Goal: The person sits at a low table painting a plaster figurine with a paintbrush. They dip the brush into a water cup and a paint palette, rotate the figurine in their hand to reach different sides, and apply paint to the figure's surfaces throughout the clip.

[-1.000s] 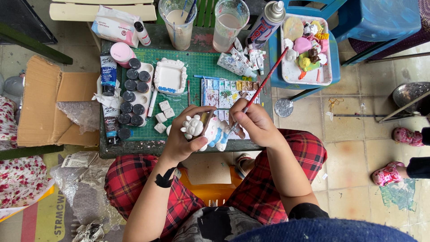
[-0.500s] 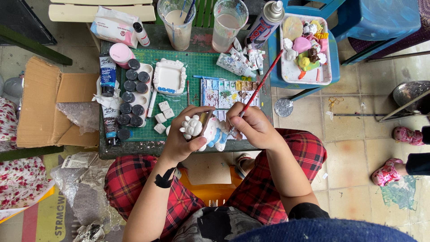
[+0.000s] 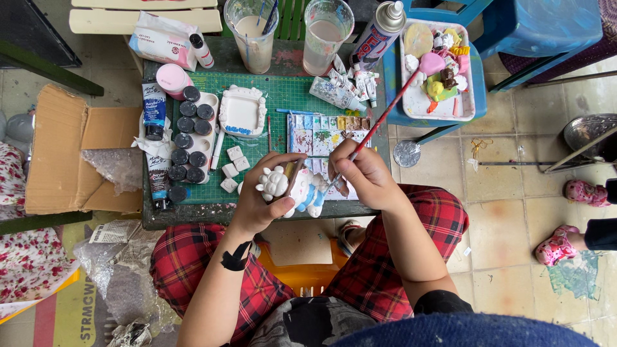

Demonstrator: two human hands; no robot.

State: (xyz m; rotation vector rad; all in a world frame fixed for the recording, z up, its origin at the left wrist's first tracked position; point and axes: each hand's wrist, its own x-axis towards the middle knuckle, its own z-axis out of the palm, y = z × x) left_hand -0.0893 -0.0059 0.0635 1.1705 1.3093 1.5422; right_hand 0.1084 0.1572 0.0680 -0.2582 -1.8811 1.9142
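From my feed, going left to right, an opened cardboard box (image 3: 61, 151) with bubble wrap lay at nine o'clock of the small table (image 3: 193, 217), probably the packing the pieces came in. On the green cutting mat (image 3: 283, 96) the row of dark paint pots (image 3: 187, 144) and two paint tubes (image 3: 154, 110) sat at the left edge, within easy reach. A white plaster frame (image 3: 241, 110) rested at twelve o'clock of the holding hand.

The left hand (image 3: 260, 199) had its fingers curled tight around the white plaster figurine (image 3: 292, 186), raised just above the table's near edge and tilted toward the brush, I judged so the painted face stayed open to it. The right hand (image 3: 360, 177) pinched the red-handled paintbrush (image 3: 379, 122) like a pen, tip at the figurine's blue patch, handle pointing to one o'clock.

A stained paint palette (image 3: 324, 132) lay just beyond the hands, and two cloudy water cups (image 3: 289, 32) stood at twelve o'clock. At two o'clock a white tray of finished figures (image 3: 440, 67) sat on a blue stool (image 3: 392, 83), kept apart from the wet work.

The floor was beige tile; someone's pink shoes (image 3: 569, 218) showed at three o'clock.
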